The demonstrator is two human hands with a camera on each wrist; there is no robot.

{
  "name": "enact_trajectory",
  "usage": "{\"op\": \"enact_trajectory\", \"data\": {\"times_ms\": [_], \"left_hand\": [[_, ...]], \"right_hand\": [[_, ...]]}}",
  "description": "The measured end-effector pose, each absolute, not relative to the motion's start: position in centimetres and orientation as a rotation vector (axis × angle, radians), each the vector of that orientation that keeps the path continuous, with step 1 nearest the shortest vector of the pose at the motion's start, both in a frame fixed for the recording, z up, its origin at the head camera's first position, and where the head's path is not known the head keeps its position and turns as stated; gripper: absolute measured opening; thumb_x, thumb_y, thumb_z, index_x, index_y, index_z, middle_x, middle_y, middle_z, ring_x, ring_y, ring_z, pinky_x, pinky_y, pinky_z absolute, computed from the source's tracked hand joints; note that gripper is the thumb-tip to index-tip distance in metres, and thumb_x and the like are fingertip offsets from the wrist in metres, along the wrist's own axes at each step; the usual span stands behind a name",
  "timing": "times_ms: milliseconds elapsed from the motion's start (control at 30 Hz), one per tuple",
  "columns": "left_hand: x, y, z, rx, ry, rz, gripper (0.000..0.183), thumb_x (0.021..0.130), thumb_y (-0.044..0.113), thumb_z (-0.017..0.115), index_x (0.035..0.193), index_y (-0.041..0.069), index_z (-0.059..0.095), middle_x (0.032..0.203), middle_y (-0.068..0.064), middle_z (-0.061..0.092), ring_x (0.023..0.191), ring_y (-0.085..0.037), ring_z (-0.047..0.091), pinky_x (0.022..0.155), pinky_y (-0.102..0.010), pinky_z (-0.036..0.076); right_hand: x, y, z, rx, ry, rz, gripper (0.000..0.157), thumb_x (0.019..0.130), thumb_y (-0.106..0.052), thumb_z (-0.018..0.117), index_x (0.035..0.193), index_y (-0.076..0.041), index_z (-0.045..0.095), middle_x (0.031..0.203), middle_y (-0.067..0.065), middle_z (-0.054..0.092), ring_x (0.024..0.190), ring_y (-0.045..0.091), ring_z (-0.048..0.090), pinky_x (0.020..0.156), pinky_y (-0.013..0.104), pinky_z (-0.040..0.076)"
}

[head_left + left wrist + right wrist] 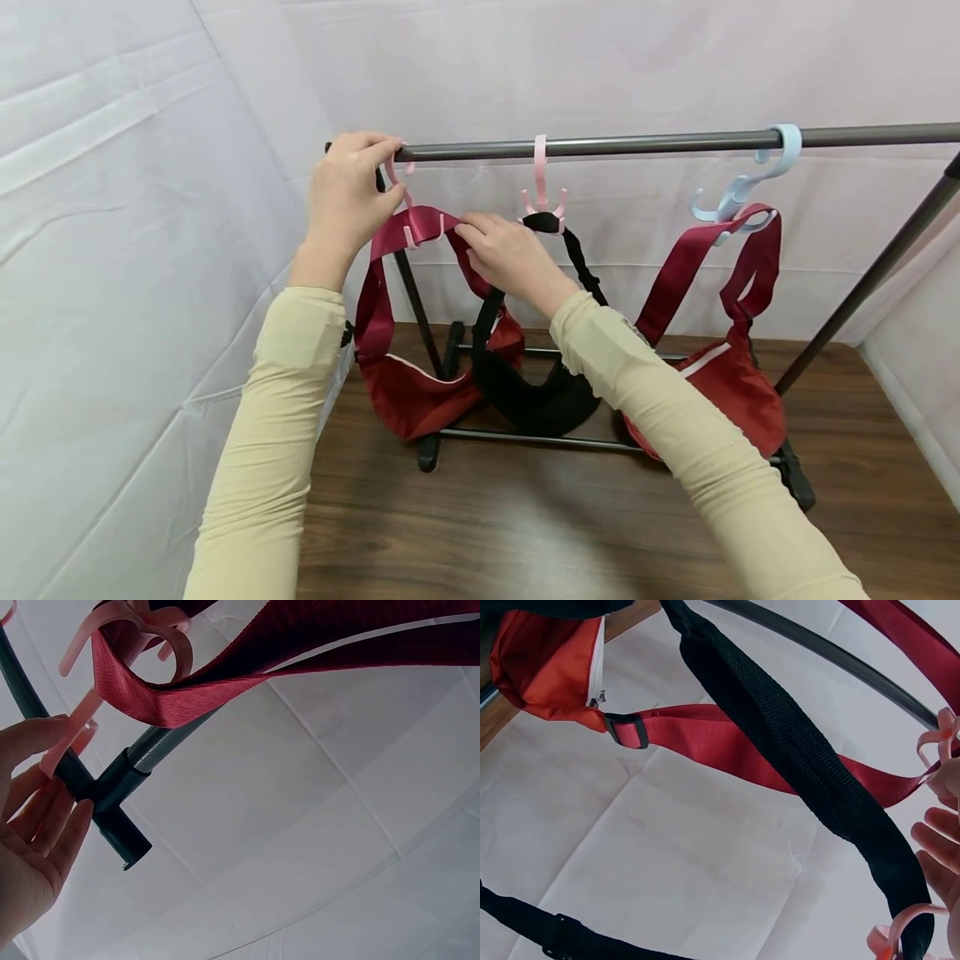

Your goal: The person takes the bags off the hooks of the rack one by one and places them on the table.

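Note:
At the rack's left end, my left hand (348,192) holds a pink hook (405,179) against the dark rail (622,146). In the left wrist view the thumb lies on the pink hook (81,727) and the other fingers reach around the rail. A red bag (420,404) hangs from this hook by its wide strap (390,237). My right hand (517,254) pinches that strap just right of the prongs; its fingertips are partly hidden. Beside the right hand, a black bag (536,400) hangs from a second pink hook (540,171).
Farther right, a light blue hook (750,179) on the rail carries another red bag (738,392). A slanted rack leg (862,287) stands at the right, and a lower bar (525,436) runs near the wooden floor (525,525). White cloth (150,250) hangs close on the left.

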State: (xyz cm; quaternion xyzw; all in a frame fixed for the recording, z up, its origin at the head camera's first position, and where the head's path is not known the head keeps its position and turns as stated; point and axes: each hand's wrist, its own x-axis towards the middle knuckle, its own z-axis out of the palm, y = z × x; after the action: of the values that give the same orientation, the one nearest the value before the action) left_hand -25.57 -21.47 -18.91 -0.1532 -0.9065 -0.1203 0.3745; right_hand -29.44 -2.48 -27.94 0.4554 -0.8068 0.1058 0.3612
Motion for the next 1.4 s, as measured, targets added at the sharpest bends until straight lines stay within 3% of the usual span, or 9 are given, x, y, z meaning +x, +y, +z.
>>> {"op": "enact_trajectory", "data": {"times_ms": [333, 800, 1400], "left_hand": [[-25.6, -20.2, -19.0, -0.376, -2.350, -0.332, 0.031, 0.078, 0.006, 0.063, 0.108, 0.004, 0.066, 0.110, -0.010, 0.064, 0.104, -0.028, 0.053, 0.084, -0.040, 0.046], [-25.6, -19.6, -19.4, -0.418, -2.280, -0.375, 0.031, 0.074, 0.002, 0.064, 0.106, 0.003, 0.067, 0.106, -0.010, 0.065, 0.099, -0.028, 0.054, 0.079, -0.041, 0.046], [-25.9, -19.5, -19.3, -0.452, -2.262, -0.391, 0.031, 0.075, 0.004, 0.066, 0.106, 0.001, 0.066, 0.105, -0.011, 0.065, 0.097, -0.029, 0.054, 0.080, -0.041, 0.045]], "right_hand": [[-30.4, -2.8, -27.7, 1.110, -2.142, 0.266, 0.024, 0.082, -0.006, 0.060, 0.106, -0.001, 0.061, 0.104, 0.011, 0.063, 0.093, 0.024, 0.062, 0.074, 0.034, 0.053], [-31.0, -3.7, -28.7, 0.961, -2.168, 0.436, 0.017, 0.085, -0.005, 0.058, 0.100, 0.000, 0.060, 0.098, 0.012, 0.062, 0.091, 0.024, 0.060, 0.080, 0.033, 0.051], [-31.0, -3.1, -27.2, 0.911, -2.001, 0.428, 0.014, 0.087, -0.003, 0.052, 0.090, 0.000, 0.065, 0.090, 0.012, 0.064, 0.082, 0.024, 0.062, 0.071, 0.033, 0.054]]}}
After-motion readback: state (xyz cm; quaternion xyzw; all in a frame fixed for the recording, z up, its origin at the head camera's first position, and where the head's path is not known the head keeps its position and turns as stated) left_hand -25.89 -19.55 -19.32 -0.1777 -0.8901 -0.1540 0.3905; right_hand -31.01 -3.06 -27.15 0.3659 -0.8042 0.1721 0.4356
